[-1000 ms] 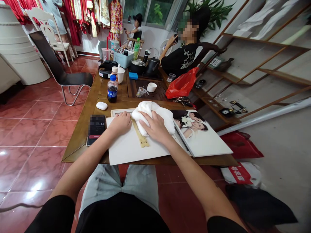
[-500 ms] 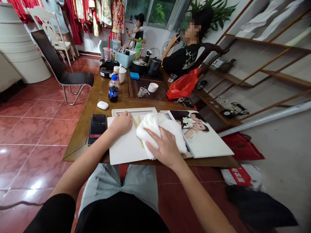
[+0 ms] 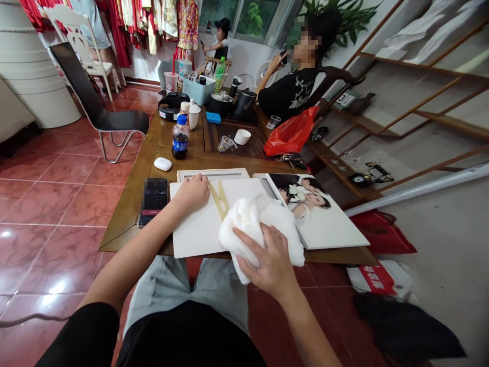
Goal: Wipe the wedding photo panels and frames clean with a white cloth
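Observation:
My right hand [image 3: 272, 260] presses a crumpled white cloth [image 3: 252, 219] onto the near right corner of a white board [image 3: 198, 229] that lies on the wooden table [image 3: 133, 193]. My left hand [image 3: 193, 192] rests on the board's far left part, fingers curled against it, with nothing visible in them. A tan wooden strut [image 3: 219, 199] lies on the board between my hands. A large printed photo of a couple [image 3: 317, 214] lies to the right, partly under the board's edge.
A dark phone [image 3: 154, 200] and a white earbud case [image 3: 163, 163] lie left of the board. Farther back stand a cola bottle [image 3: 180, 138], cups, a kettle and a red plastic bag [image 3: 290, 135]. A person sits at the far end. A black chair [image 3: 99, 107] stands at left.
My right hand has drawn the cloth across the board toward me, from its far middle to the near edge. The tan strut is now uncovered. My left hand has stayed put.

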The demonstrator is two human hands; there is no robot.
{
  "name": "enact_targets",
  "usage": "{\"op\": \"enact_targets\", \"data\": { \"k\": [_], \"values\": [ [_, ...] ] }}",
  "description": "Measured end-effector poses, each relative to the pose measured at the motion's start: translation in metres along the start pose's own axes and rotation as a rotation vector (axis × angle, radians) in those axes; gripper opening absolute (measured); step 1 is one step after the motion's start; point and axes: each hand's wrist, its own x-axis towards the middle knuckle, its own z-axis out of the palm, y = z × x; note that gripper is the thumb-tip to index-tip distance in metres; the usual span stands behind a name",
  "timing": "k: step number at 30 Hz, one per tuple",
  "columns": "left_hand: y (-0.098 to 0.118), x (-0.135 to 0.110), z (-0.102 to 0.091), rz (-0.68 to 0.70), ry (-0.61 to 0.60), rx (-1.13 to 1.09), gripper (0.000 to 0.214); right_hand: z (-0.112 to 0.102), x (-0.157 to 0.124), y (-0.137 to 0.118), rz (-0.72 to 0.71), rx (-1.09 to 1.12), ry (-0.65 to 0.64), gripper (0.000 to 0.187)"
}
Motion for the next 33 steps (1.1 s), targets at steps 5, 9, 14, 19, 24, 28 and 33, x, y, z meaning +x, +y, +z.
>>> {"op": "enact_targets", "data": {
  "k": [5, 9, 14, 19, 24, 28, 33],
  "values": [
    [0.0, 0.0, -0.001, 0.007, 0.004, -0.013, 0.037, 0.005, -0.004, -0.015, -0.07, 0.014, 0.001, 0.049],
    [-0.001, 0.0, 0.001, 0.011, 0.008, -0.011, 0.038, 0.008, 0.009, -0.031, -0.022, -0.001, -0.015, 0.048],
    [-0.001, 0.0, 0.001, 0.029, 0.015, 0.006, 0.037, 0.008, 0.034, -0.04, 0.078, -0.016, -0.1, 0.049],
    [-0.001, -0.001, -0.005, 0.048, -0.031, 0.028, 0.034, 0.016, 0.06, -0.039, 0.133, 0.004, -0.123, 0.05],
    [-0.001, -0.001, -0.007, 0.039, -0.04, 0.016, 0.033, 0.019, 0.06, -0.037, 0.111, 0.04, -0.112, 0.049],
    [-0.001, -0.002, -0.006, 0.032, -0.018, -0.009, 0.032, 0.013, 0.044, -0.041, 0.053, 0.079, -0.092, 0.047],
    [-0.001, 0.0, -0.002, 0.017, 0.002, -0.002, 0.034, 0.005, 0.022, -0.049, 0.025, 0.104, -0.067, 0.048]
  ]
}}
